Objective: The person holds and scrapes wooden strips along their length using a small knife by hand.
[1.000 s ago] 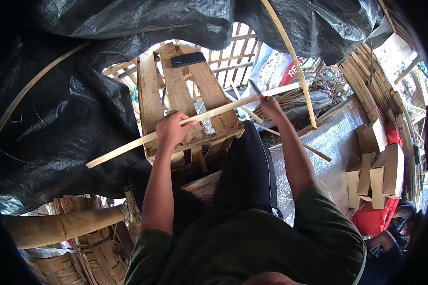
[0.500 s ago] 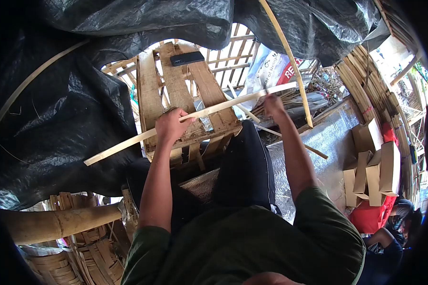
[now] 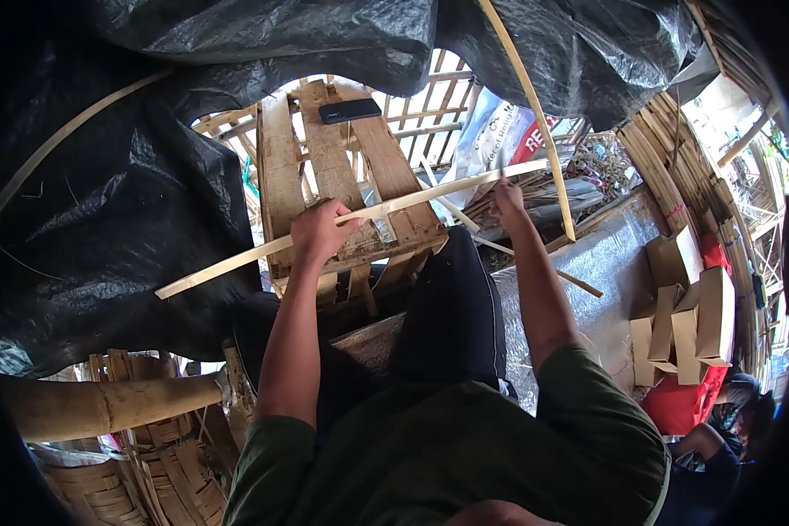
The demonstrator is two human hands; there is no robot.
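The left hand (image 3: pixel 318 231) closes its fingers round a long, pale, flat, wood-like strip (image 3: pixel 430 192), which slants across the near end of a rough, brown, slatted wooden stand (image 3: pixel 330 167). The right hand (image 3: pixel 508 203), fingers curled on a thin, dark knife (image 3: pixel 502 174) seen nearly edge-on, has slid outward since a second ago, putting its work nearer the strip's far tip. Beyond are a flat black phone (image 3: pixel 350 110) and crinkled, glossy black plastic sheeting (image 3: pixel 333 37).

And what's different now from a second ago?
The right hand moved a little rightward, nearer the right end of the pale strip. Its knife, clear before, is now hard to make out. The left hand still grips the strip; the phone still lies on the wooden slats.
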